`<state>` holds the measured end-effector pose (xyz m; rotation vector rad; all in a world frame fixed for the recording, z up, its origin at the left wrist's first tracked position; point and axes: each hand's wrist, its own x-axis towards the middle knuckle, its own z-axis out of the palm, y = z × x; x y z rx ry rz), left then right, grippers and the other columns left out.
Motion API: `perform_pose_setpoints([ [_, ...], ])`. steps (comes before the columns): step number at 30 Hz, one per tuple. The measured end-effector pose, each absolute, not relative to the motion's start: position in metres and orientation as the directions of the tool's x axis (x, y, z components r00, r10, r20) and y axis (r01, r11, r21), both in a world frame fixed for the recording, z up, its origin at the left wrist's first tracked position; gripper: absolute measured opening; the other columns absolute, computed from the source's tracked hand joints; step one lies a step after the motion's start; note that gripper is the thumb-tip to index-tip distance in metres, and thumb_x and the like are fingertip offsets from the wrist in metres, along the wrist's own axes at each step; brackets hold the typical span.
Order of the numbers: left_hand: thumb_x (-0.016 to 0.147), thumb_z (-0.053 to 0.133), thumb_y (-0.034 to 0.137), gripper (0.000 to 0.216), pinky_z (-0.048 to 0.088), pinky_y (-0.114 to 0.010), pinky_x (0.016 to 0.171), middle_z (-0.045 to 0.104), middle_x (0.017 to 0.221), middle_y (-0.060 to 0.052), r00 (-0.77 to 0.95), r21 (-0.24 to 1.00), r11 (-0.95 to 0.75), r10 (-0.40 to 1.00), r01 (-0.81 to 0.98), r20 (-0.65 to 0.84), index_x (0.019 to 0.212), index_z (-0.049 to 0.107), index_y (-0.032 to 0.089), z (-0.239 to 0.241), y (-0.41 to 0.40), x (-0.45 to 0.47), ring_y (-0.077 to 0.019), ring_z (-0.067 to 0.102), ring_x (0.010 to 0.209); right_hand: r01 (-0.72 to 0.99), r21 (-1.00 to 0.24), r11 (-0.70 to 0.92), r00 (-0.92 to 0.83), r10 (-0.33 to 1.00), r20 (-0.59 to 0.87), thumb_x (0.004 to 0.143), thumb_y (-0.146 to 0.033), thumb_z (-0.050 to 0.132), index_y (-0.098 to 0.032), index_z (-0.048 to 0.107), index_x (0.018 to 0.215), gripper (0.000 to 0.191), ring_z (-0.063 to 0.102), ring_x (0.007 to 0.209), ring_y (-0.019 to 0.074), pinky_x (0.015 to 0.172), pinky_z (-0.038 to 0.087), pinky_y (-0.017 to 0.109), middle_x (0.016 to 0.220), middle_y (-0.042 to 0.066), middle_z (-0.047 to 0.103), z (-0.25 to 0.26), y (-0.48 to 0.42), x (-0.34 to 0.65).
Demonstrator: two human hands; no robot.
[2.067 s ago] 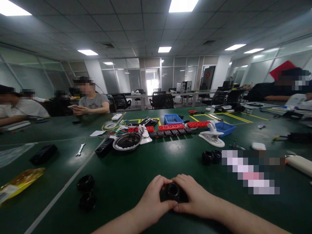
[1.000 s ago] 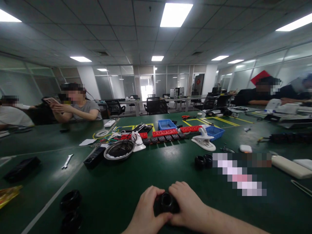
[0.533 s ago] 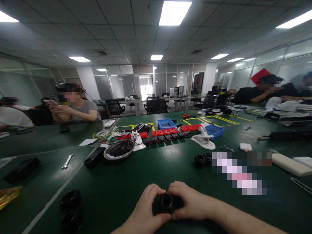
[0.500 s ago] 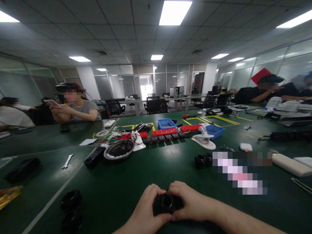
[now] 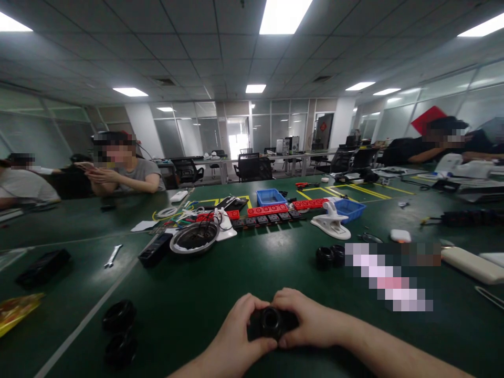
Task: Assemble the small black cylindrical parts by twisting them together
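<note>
Between both hands, low in the middle of the view, is a black part with a round opening (image 5: 271,321) that faces up toward me. My left hand (image 5: 240,333) grips it from the left, fingers curled around the far side and thumb at the near side. From the right, my right hand (image 5: 303,317) holds it the same way, and the two hands nearly meet. Most of the part's sides are hidden by the fingers. To the left lie two black tyre-like rings (image 5: 119,316), and a similar black pair (image 5: 326,256) sits ahead on the right.
On the green table (image 5: 220,283) lie a wrench (image 5: 113,256), a round metal dish (image 5: 193,239), red strips (image 5: 268,210), blue trays (image 5: 271,198) and a white clip base (image 5: 331,223). A beige case (image 5: 470,264) is at right. A person with a phone (image 5: 126,168) sits across at left.
The view has tipped slightly, moving the table things a little to the right. Both hands keep hold of the black part, with little visible movement.
</note>
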<state>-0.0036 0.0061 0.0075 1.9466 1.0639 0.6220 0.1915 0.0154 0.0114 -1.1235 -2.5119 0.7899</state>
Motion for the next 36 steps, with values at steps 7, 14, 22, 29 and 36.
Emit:
perform_pose_setpoints([
  [7,0.06,0.066,0.016,0.031,0.038,-0.027,0.072,0.051,0.089,-0.001,0.397,0.795,-0.289,0.915,0.534,0.066,0.089,0.053,0.018,0.002,-0.002,0.002,-0.0179,0.048,0.084,0.847,-0.344,0.406,-0.411,0.91,0.062,0.053,-0.045,0.071,-0.015,0.055,0.075,0.04,0.048,0.071,0.0199,0.066,0.037,0.032,0.076,0.004,0.056,0.0,0.003,0.17],
  [14,0.058,0.067,0.016,0.033,0.041,-0.031,0.076,0.052,0.092,-0.002,0.451,0.764,-0.389,0.881,0.514,0.145,0.088,0.054,0.02,-0.001,0.001,-0.001,-0.0203,0.049,0.088,0.747,-0.457,0.482,-0.49,0.865,0.11,0.048,-0.055,0.071,-0.018,0.054,0.097,0.063,0.048,0.084,0.0233,0.074,0.037,0.036,0.093,0.006,0.054,0.002,0.001,0.175],
  [22,0.062,0.07,0.034,0.05,0.038,-0.039,0.088,0.05,0.108,-0.007,0.512,0.746,-0.469,0.835,0.472,0.201,0.108,0.051,0.024,0.003,0.005,-0.007,-0.0249,0.045,0.101,0.582,-0.629,0.516,-0.643,0.765,0.033,0.061,-0.039,0.069,-0.021,0.051,0.112,0.057,0.046,0.095,0.0218,0.085,0.035,0.035,0.102,0.005,0.051,0.013,0.011,0.192],
  [29,0.07,0.064,0.026,0.034,0.04,-0.031,0.081,0.054,0.098,-0.004,0.609,0.75,-0.501,0.775,0.432,0.167,0.103,0.056,0.024,0.014,0.003,-0.006,-0.0205,0.048,0.093,0.58,-0.624,0.523,-0.662,0.75,0.014,0.061,-0.038,0.069,-0.016,0.059,0.088,0.036,0.049,0.079,0.0165,0.07,0.039,0.027,0.086,0.002,0.053,0.01,0.019,0.195],
  [36,0.072,0.06,0.022,0.047,0.039,-0.033,0.081,0.054,0.095,-0.005,0.476,0.723,-0.43,0.865,0.541,0.158,0.117,0.05,0.022,0.002,0.0,-0.003,-0.0211,0.048,0.09,0.826,-0.368,0.426,-0.424,0.901,0.092,0.062,-0.044,0.066,-0.014,0.056,0.079,0.036,0.049,0.073,0.0194,0.069,0.036,0.033,0.078,0.004,0.057,0.003,0.002,0.171],
])
